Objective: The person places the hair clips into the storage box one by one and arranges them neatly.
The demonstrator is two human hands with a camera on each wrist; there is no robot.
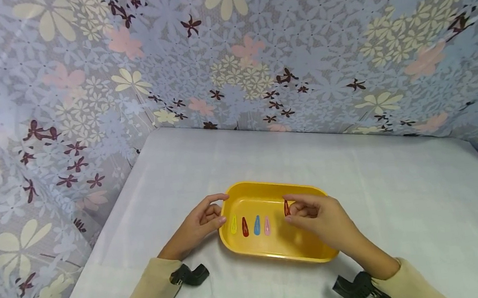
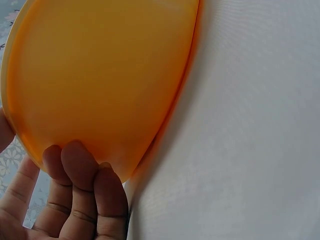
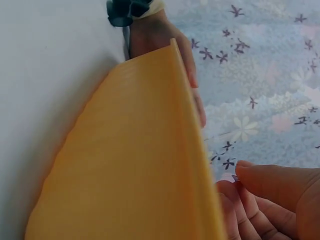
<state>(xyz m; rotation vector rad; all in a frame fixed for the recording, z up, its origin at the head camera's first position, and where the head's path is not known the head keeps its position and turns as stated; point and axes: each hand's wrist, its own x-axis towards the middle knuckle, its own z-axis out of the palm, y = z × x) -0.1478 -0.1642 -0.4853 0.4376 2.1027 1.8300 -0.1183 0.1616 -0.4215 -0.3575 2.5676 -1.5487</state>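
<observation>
In the head view a yellow tray lies on the white cloth. A row of snap hair clips is inside it: a yellow clip, a red clip, a blue clip and a pink clip. My left hand holds the tray's left end by the rim; the left wrist view has its curled fingertips against the outer wall. Over the tray's right part, my right hand pinches another dark red hair clip upright between thumb and fingers. In the right wrist view that clip is mostly hidden.
White cloth covers the surface around the tray. Behind it and at the left hangs a flower-patterned fabric. A black wrist mount sits at the left cuff, and a second black mount at the right cuff.
</observation>
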